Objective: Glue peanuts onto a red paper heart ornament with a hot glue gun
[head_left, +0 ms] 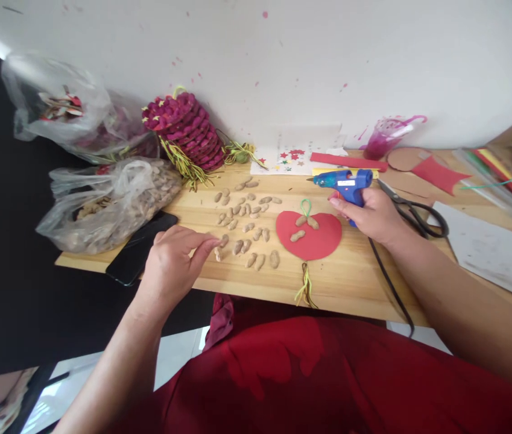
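Note:
My right hand [380, 217] is wrapped round a blue glue gun [344, 185], whose nozzle points left above the table. Below and left of the nozzle lies a red heart-shaped piece of card [310, 241] with a green loop at its top and a yellow and dark tassel [304, 286] at its bottom. Three peanuts [298, 235] rest on the upper part of the card. At the left edge of the scattered peanuts [249, 211], my left hand [176, 256] is closed in a pinch on a peanut [224, 241]. Another peanut [218, 254] is just under those fingertips.
Plastic bags [115, 205] of peanuts and scraps stand at left, by a black phone [140, 250]. Behind are a magenta peanut-covered ornament [187, 132], a star sticker sheet [292, 161] and a stained cup [382, 138]. Scissors [418, 217], card strips and white board [495, 253] lie at right.

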The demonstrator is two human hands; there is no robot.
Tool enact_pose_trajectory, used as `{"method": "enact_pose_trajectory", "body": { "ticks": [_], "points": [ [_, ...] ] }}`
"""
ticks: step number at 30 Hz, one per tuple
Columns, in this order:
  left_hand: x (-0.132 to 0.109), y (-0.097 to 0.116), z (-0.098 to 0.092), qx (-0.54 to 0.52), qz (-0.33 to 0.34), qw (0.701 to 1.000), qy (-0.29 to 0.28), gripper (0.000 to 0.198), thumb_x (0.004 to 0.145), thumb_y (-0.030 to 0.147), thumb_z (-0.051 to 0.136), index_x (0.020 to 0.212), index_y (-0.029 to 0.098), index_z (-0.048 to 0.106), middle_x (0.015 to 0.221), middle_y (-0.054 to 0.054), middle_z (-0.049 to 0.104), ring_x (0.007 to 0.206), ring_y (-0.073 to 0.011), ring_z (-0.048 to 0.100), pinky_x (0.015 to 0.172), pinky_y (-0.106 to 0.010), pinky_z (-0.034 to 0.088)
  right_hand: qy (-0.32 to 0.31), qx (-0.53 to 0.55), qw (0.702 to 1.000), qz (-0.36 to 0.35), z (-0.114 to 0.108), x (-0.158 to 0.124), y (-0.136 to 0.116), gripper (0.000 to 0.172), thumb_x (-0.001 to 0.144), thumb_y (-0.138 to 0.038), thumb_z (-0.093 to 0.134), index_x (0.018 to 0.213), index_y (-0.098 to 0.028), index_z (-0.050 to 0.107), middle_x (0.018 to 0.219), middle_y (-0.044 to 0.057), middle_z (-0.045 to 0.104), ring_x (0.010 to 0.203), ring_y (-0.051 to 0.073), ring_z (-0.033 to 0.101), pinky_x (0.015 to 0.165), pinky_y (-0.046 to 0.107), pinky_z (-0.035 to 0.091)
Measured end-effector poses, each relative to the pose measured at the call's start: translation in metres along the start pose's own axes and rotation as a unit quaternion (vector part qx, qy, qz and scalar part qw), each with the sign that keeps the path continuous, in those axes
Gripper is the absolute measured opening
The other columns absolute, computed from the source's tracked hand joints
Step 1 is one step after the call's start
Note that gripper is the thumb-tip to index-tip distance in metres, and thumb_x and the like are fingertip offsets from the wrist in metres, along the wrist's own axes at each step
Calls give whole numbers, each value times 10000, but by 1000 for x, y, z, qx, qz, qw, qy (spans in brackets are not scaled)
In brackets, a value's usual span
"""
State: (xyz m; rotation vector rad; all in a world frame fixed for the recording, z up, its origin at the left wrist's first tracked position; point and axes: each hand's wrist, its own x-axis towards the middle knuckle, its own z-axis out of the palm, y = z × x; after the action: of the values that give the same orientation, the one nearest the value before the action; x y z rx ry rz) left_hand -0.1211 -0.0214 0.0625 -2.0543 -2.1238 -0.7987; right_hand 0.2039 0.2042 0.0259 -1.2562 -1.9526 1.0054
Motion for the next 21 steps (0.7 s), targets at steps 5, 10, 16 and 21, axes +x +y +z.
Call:
{"method": "enact_pose_trajectory", "body": {
  "ticks": [5, 10, 16, 21],
  "points": [
    [-6, -13, -7, 15, -54, 998, 17, 243, 1001, 376, 628, 1063, 237, 817, 955, -44, 826, 903, -245, 724, 835, -378, 521, 7, 0, 1000, 6, 1, 1, 6, 348, 820, -561, 767, 716, -241, 677, 621, 13, 626, 579, 211, 566, 608, 381, 448],
    [-10, -13, -8, 10, -60, 998, -14, 279, 978, 417, 673, 820, 226, 801, 791, -34, 787, 755, -217, 701, 740, -341, 522, 4, -3, 1000, -6, 1, 3, 9, 315, 826, -533, 758, 736, -237, 693, 601, 14, 615, 559, 199, 544, 588, 378, 428],
    [-11, -4, 5, -65, 27, 997, -20, 193, 987, 199, 637, 1086, 194, 802, 987, -70, 803, 934, -218, 709, 870, -339, 559, 4, 18, 1000, -15, 1, 3, 10, 303, 835, -532, 762, 776, -240, 702, 618, 6, 616, 558, 194, 546, 584, 375, 429],
    [-2, 0, 16, -61, 66, 995, -38, 173, 958, 177, 691, 1101, 183, 788, 974, -88, 755, 987, -252, 655, 902, -391, 548, 0, 24, 1000, -5, 1, 3, 9, 336, 813, -561, 780, 772, -237, 701, 625, 6, 617, 563, 188, 537, 596, 373, 431]
  ]
}}
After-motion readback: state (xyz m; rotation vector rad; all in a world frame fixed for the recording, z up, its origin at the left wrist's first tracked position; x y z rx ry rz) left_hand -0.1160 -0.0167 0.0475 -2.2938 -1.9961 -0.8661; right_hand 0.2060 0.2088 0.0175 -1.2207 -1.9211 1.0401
